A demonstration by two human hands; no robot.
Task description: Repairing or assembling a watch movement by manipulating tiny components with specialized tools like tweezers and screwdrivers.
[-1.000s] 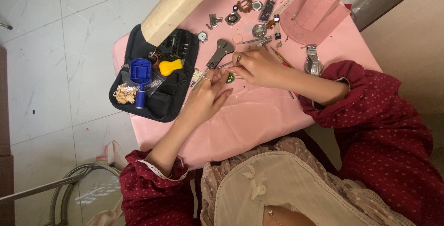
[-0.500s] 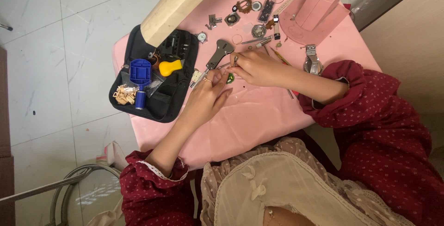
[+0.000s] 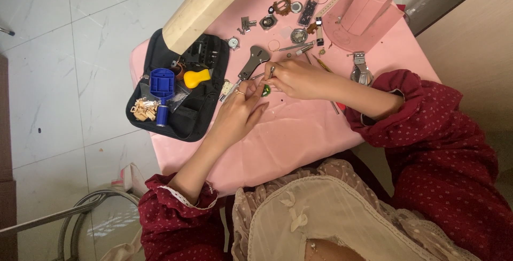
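We have a tiny green round piece [image 3: 265, 90] lying on the pink table [image 3: 299, 133], right between our two hands. It could slip away and roll off — it is so small, and our fingers are pushing on it from both sides. It could also hop in among the little metal rings and watch bits [image 3: 291, 23] that sit farther up the table, and then it would be hard to find.

Our left hand [image 3: 240, 108] lies low on the table with its fingers stretched toward the green piece, touching it at the tips; the fingers are spread, not closed around it. Our right hand [image 3: 296, 79] comes in from the other side, bent at the wrist, fingers pinched together on a thin silver tool [image 3: 271, 72] — its tip points down by the green piece. A black tool pouch [image 3: 200, 114] lies open just beside our left hand
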